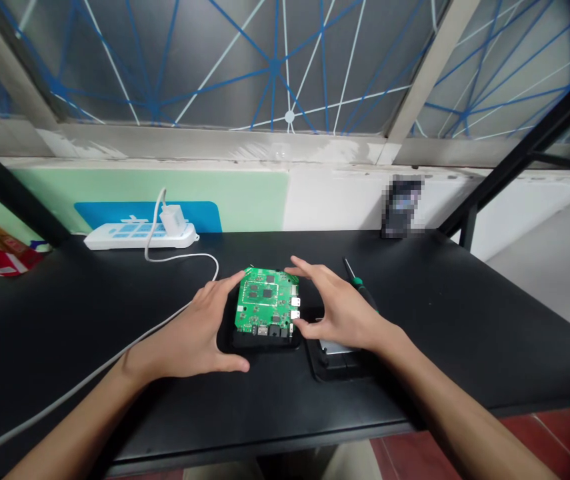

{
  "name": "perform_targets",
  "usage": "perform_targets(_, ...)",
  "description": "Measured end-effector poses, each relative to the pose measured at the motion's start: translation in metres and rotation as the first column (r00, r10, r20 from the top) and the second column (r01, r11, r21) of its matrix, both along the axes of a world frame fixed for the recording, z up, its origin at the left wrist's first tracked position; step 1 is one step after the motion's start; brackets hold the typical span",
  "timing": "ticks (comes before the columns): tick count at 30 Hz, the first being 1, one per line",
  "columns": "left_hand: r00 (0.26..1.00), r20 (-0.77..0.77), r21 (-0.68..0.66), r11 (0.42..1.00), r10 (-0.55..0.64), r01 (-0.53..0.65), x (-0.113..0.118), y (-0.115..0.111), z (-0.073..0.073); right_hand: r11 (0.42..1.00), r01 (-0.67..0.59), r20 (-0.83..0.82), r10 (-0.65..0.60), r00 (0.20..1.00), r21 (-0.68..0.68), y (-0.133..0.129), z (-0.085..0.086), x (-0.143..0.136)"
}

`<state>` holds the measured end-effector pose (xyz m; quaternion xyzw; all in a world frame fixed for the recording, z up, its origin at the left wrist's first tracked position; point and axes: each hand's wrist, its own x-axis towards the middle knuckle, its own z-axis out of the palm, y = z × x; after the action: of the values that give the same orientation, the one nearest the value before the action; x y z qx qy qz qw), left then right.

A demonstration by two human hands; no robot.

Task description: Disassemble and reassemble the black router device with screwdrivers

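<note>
A green circuit board [262,303] lies over a black plastic case [265,340] in the middle of the table. At the board's left, my left hand [205,330] has its fingertips by the upper left corner and its thumb stretched out below. My right hand [337,303] is at the right side, fingers near the upper right corner and thumb by the metal ports. Both hands have fingers spread around the board. A second black case part [335,367] with a silvery plate sits partly under my right hand.
Behind my right hand lies a green and black screwdriver [359,283]. A white power strip [139,237] with a plugged-in charger [173,220] stands at the back left; its white cable [115,360] crosses the table. A red packet [5,250] is far left, a blurred dark object [399,207] back right.
</note>
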<state>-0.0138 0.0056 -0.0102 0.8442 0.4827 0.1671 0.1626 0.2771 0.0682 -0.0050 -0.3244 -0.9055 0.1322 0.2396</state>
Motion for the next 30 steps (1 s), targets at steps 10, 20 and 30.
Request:
perform_targets(10, 1.000, 0.026, -0.019, 1.000, 0.006, -0.006, 0.0065, 0.0039, -0.0043, 1.000, -0.009, 0.045, 0.009, 0.999, 0.013, -0.0043, 0.0037, -0.0016)
perform_targets(20, 0.999, 0.033, -0.034, 0.999, 0.017, -0.016, 0.0071, 0.0037, -0.0039, 1.000, -0.016, 0.076, 0.017, 0.997, -0.008, -0.0073, 0.0080, -0.0016)
perform_targets(30, 0.999, 0.039, -0.014, 1.000, 0.000, 0.000, 0.0073, 0.0049, -0.0050, 0.998, -0.048, 0.060, 0.051, 0.997, -0.048, -0.0074, 0.0037, -0.0030)
